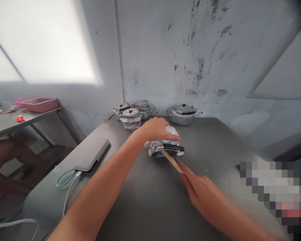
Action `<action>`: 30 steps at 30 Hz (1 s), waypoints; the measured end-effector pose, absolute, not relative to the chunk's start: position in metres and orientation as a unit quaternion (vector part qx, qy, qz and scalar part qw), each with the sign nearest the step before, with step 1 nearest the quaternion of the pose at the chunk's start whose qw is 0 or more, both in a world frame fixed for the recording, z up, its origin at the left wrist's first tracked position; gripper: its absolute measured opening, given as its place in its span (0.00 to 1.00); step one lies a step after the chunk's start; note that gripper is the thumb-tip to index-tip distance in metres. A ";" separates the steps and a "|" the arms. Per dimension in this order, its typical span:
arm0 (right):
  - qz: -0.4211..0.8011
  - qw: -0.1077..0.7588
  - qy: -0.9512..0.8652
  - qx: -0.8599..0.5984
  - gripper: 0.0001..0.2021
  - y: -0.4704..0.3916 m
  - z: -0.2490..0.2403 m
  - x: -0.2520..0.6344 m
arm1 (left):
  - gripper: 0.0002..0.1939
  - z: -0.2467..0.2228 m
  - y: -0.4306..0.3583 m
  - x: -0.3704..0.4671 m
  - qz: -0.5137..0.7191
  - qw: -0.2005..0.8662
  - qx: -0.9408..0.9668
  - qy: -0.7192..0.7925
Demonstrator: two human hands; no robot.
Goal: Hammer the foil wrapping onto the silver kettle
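Observation:
A small silvery metal pot (174, 131) with a black handle bar lies tipped on the table, its dark opening turned toward me. My left hand (157, 130) is closed over its upper side, fingers wrapped round it. In my right hand (199, 187) is a wooden stick (171, 160), slanting up into the pot's mouth. The stick's far end is hidden inside, so I cannot tell its shape. Behind my left hand stand a small lidded pot (130, 121), another lidded pot (120, 107) and an uncovered pot (142, 107).
A wider lidded pot (182, 115) stands by the wall at the back. A power bank (92, 155) with a cable lies on the grey table (140, 207) at left. Further left, a side table (42, 117) carries a pink basket (41, 105). A person's bare leg (17, 150) shows below it.

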State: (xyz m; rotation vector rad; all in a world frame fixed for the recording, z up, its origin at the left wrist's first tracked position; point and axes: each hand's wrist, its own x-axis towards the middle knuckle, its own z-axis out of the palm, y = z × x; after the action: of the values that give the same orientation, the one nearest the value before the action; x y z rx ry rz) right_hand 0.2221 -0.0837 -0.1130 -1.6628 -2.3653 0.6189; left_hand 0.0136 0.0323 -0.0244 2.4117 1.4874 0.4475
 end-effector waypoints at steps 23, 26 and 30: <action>0.186 0.116 -0.789 -0.574 0.28 -0.082 -0.120 0.227 | 0.25 -0.020 0.026 0.015 0.154 0.137 0.828 0.521; 0.189 0.113 -0.788 -0.575 0.27 -0.080 -0.117 0.229 | 0.26 -0.020 0.026 0.015 0.159 0.138 0.831 0.515; 0.186 0.127 -0.784 -0.579 0.28 -0.080 -0.112 0.229 | 0.26 -0.018 0.025 0.017 0.148 0.146 0.811 0.547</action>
State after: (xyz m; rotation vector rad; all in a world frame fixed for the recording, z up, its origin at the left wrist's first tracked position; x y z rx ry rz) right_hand 0.2291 -0.0800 -0.1118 -1.6851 -2.2808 0.5407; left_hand 0.0172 0.0251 -0.0178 2.3357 1.5739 0.4251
